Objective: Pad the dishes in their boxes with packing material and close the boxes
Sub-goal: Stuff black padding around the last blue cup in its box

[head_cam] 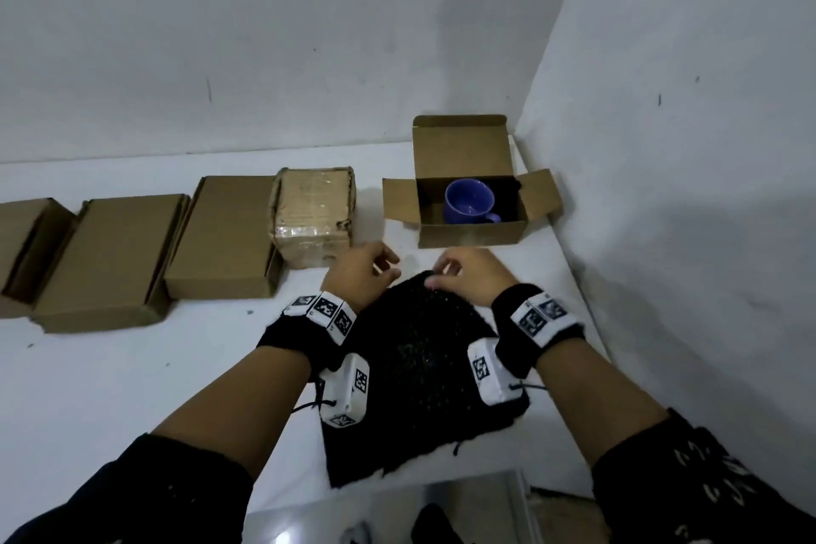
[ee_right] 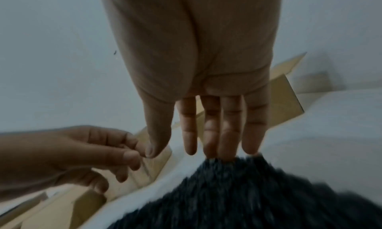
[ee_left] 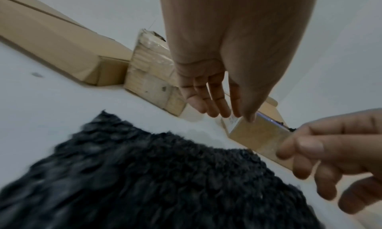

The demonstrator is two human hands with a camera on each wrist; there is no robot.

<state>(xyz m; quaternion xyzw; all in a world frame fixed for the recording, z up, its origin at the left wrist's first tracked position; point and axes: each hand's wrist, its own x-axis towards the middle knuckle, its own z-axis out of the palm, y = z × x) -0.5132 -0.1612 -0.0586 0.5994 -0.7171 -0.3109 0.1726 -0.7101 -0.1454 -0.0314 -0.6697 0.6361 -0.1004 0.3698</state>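
Note:
A purple mug lies on its side in an open cardboard box at the back right of the white table. In front of the box a black, coarse sheet of packing material lies flat. Both hands hover at its far edge. My left hand holds nothing; in the left wrist view its fingers hang relaxed above the table beside the sheet. My right hand has straight fingers whose tips touch the sheet's far corner. Whether anything pads the mug is hidden.
A taped box stands just left of my hands. Further left, closed flat boxes lie in a row towards the table's left edge. Walls close off the back and the right side. The table's near edge lies just below the sheet.

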